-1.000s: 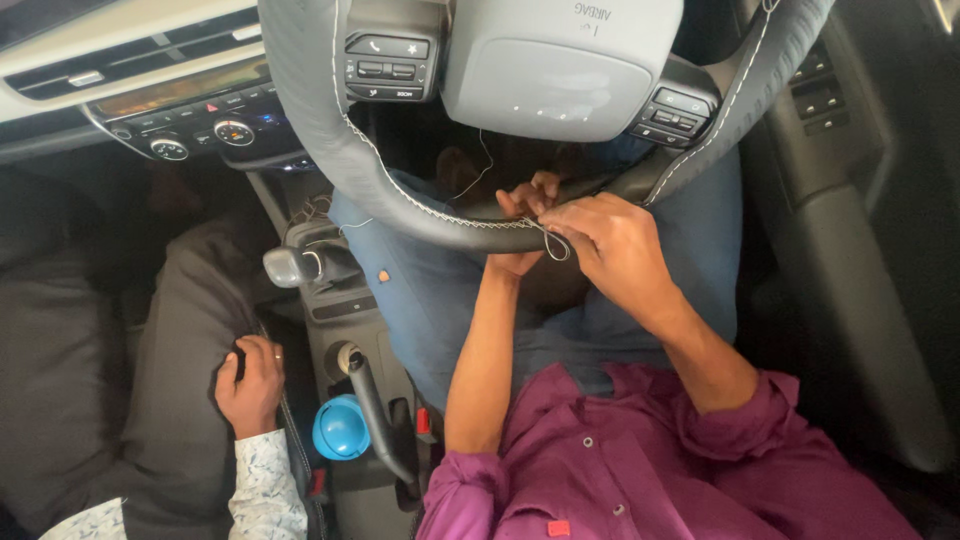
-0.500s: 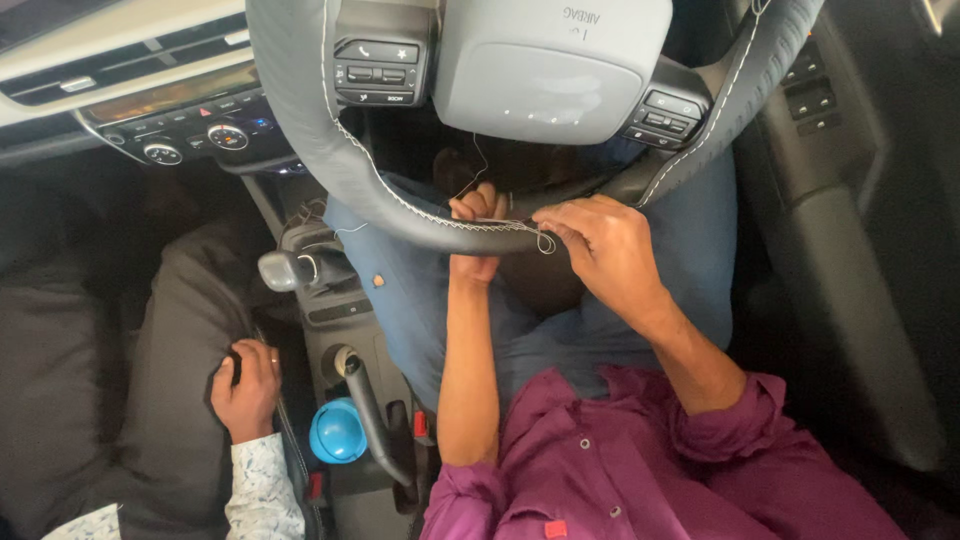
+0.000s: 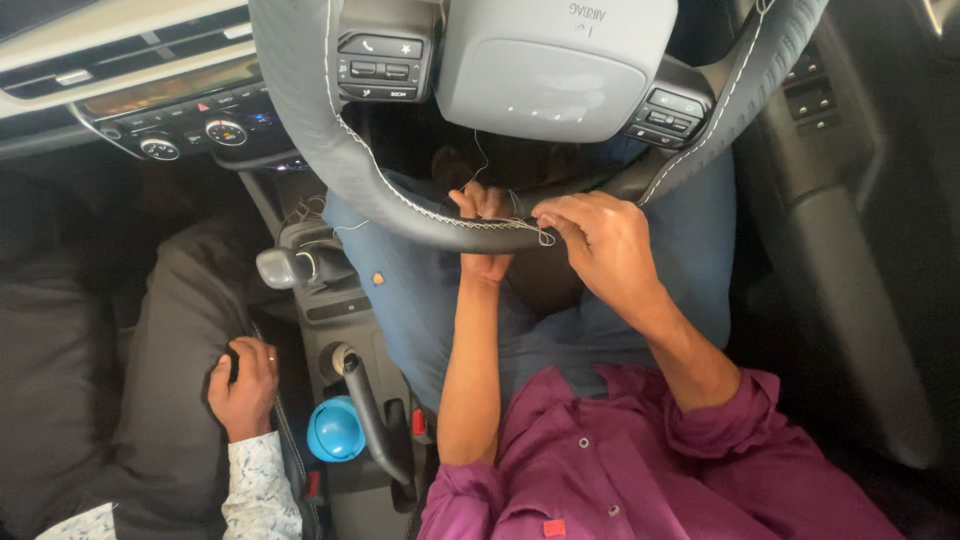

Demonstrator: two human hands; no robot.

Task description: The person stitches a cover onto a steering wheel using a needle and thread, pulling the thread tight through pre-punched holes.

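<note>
Both hands have shifted slightly rightward along the lower rim of the steering wheel [image 3: 400, 200]. Left hand [image 3: 485, 225] grips the rim from behind; right hand [image 3: 600, 240] pinches the thread [image 3: 545, 238] at the cover seam, so stitching has advanced.

Both forearms reach forward, bare below rolled purple sleeves. The left hand [image 3: 485, 232] points upward, fingers curled closed. The right hand [image 3: 600, 245] bends inward, fingers [image 3: 552, 212] pinched together.

A long, narrow dashboard screen [image 3: 165, 88] is seen at the far left, dim and brownish, set above a row of round knobs [image 3: 195, 135]. Small white symbols are borne by the dark button pads [image 3: 380, 68] on the wheel; no packages are seen
</note>
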